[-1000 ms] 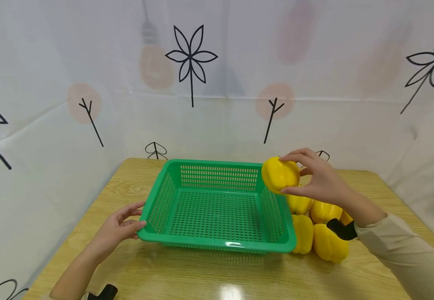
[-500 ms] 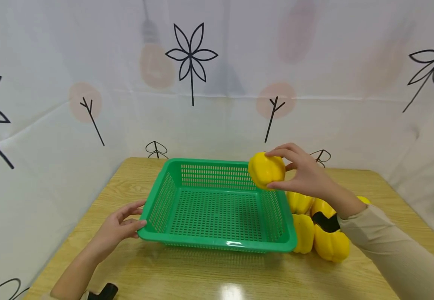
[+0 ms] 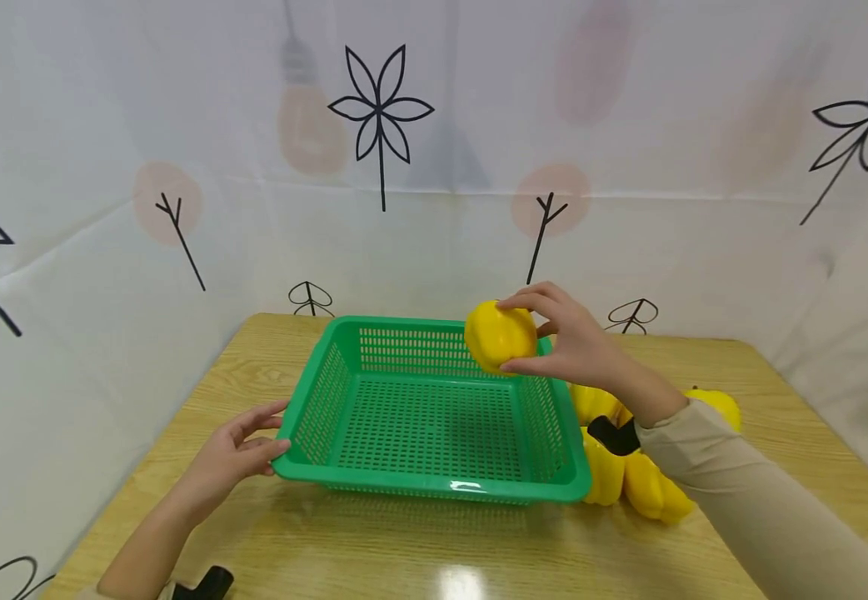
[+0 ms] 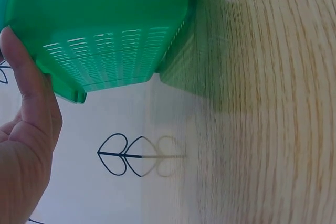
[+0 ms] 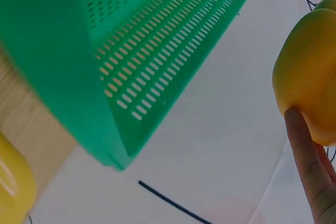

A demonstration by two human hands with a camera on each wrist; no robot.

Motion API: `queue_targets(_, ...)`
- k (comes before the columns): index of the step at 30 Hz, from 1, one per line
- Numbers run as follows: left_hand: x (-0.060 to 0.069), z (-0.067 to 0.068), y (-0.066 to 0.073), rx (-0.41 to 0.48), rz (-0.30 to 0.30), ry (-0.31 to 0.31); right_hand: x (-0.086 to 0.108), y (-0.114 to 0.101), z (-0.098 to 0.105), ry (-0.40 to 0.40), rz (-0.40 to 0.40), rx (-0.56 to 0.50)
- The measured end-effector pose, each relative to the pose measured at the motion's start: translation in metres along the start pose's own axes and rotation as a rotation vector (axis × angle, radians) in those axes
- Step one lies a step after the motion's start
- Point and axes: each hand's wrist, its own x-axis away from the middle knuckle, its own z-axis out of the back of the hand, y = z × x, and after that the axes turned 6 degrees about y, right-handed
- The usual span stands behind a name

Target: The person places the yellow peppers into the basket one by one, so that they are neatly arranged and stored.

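Note:
A yellow bell pepper [image 3: 501,337] is pinched between the fingers and thumb of my right hand [image 3: 571,346], held in the air over the back right of a green plastic basket [image 3: 434,487]. The right wrist view shows the same bell pepper [image 5: 310,72] at its right edge, with a fingertip pressed on it. No pepper shows on the part of the basket floor in view. At the basket's left side, my left hand [image 3: 227,454] holds the rim near the front corner, thumb on the rim. In the left wrist view that hand [image 4: 31,114] touches the basket's outer wall [image 4: 105,19].
Several more yellow bell peppers [image 3: 605,471] lie against the basket's right side, partly covered by my right forearm and a black wrist strap piece [image 3: 614,435]. Everything stands on a wooden table [image 3: 374,550]. Behind it hangs a white patterned cloth [image 3: 434,250].
My right hand has carried the bell pepper leftward and slightly up, from beside the basket's right rim to above its back right part. My left hand and the basket have stayed put.

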Motion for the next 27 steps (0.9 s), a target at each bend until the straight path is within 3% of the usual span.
queue_targets(27,-0.001,0.002,-0.001,-0.001,-0.004,-0.004,-0.031,0.002,-0.059,-0.053,-0.108,-0.110)
